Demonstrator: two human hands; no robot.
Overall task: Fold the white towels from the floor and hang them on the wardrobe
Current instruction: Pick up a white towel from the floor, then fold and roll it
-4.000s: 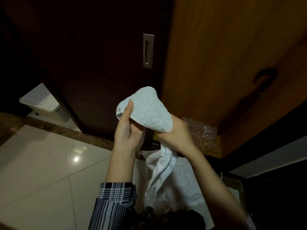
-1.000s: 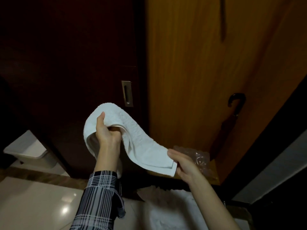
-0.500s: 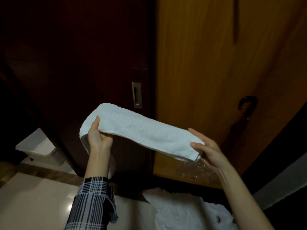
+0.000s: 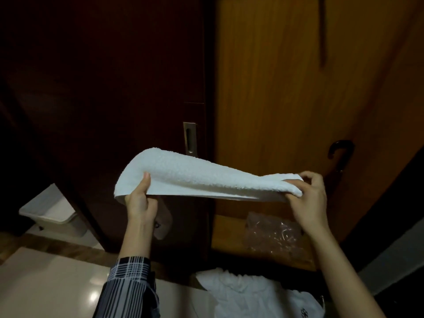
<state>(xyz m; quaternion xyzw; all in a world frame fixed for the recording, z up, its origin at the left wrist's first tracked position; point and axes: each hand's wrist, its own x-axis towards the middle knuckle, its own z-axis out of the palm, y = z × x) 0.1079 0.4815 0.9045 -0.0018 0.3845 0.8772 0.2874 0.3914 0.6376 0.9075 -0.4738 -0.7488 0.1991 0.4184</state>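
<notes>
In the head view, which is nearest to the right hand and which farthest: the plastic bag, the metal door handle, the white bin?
From the right hand:
1. Plastic bag, just below it, on the wooden ledge.
2. Metal door handle, up and to the left, on the dark door.
3. White bin, far left, on the floor.

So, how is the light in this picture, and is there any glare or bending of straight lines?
Head view: dim and uneven; the dark wardrobe door is almost black, the orange-brown panel is better lit. The white towel between the hands is the brightest thing, its texture still visible. A small lamp glare sits on the floor tile. The wide lens makes the door edges lean.
</notes>
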